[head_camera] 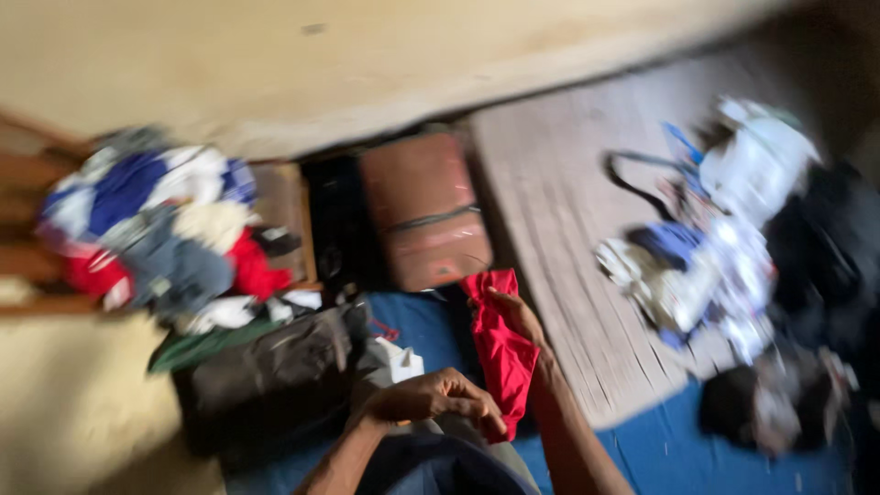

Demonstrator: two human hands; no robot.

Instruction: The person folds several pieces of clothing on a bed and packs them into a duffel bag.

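While the frame is smeared by head motion, I log a red cloth held up over the blue floor covering.

Nearest me, my left hand rests curled, fingers bent, apparently gripping nothing. My right hand is closed on the cloth's upper edge; the rest hangs free. Risk: held only at the top, the cloth could slip free or drag over the dark bag beside it. Farther off, a brown suitcase stands shut, contents unseen. A heap of mixed clothes lies left, loose clutter on the mat right.
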